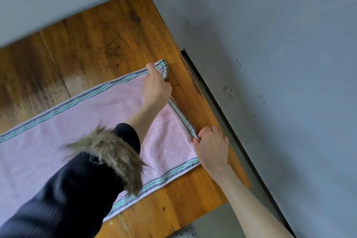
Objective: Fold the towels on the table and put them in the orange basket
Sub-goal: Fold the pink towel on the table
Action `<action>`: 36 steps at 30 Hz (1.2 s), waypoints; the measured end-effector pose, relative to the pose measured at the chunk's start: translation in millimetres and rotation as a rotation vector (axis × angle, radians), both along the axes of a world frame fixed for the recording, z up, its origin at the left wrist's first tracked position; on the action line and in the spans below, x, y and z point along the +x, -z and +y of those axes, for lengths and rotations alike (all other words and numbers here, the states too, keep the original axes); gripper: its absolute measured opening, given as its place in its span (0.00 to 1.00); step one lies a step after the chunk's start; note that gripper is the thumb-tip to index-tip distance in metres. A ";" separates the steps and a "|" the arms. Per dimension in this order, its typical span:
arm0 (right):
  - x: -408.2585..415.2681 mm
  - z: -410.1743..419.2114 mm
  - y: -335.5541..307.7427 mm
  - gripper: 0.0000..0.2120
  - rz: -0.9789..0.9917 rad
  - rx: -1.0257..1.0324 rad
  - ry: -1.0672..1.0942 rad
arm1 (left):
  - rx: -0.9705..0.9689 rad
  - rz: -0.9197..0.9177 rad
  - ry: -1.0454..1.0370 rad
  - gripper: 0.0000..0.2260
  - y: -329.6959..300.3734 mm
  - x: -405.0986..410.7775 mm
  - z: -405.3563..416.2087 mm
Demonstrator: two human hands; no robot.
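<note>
Both hands pinch towel (81, 127) end: left hand (155, 88) grips far corner, curling it up; right hand (211, 147) grips near-side end hem. Pink terry cloth w/ green-grey striped borders, rectangular, lies flat on worn wooden table (92, 40); long axis runs left–right, held end facing right table edge.

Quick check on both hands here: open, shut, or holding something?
Left hand: pinches the far corner of the pink towel.
Right hand: fingers curled, gripping the towel's short striped edge near the table edge.
</note>
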State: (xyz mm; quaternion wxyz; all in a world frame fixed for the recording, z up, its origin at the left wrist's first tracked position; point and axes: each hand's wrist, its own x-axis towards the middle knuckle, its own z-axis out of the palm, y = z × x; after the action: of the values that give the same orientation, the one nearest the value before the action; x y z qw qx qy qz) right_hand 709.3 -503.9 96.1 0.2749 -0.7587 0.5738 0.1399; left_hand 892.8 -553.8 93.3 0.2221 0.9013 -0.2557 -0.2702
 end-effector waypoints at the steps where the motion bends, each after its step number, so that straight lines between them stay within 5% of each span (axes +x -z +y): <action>1: 0.0 -0.7 -1.3 0.13 -0.003 -0.008 0.001 | -0.025 0.038 -0.054 0.24 -1.1 1.5 0.1; 7: -10.9 -12.5 -8.3 0.09 -0.088 0.046 0.067 | -0.162 0.133 -0.308 0.04 4.3 18.1 3.8; 15: -28.1 -34.9 -6.1 0.08 -0.167 0.084 0.245 | -0.235 0.368 -0.418 0.13 -14.0 29.3 -17.5; 25: -59.4 -97.8 -50.0 0.08 -0.361 -0.270 0.406 | -0.397 0.520 -0.278 0.13 -64.8 -3.9 -76.4; 29: -52.8 -88.4 -53.3 0.06 -0.359 -0.264 0.397 | -0.403 0.480 -0.300 0.02 -71.5 3.3 -59.2; 36: -40.5 -51.6 -64.2 0.10 -0.318 -0.234 0.353 | -0.385 0.601 -0.493 0.08 -80.4 42.0 -5.1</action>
State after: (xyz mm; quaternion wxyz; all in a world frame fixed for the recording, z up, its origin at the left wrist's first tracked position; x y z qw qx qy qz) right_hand 668.8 -555.5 160.3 0.2921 -0.6860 0.6591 -0.0984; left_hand 934.9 -558.9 173.6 0.5086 0.7588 -0.0023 -0.4068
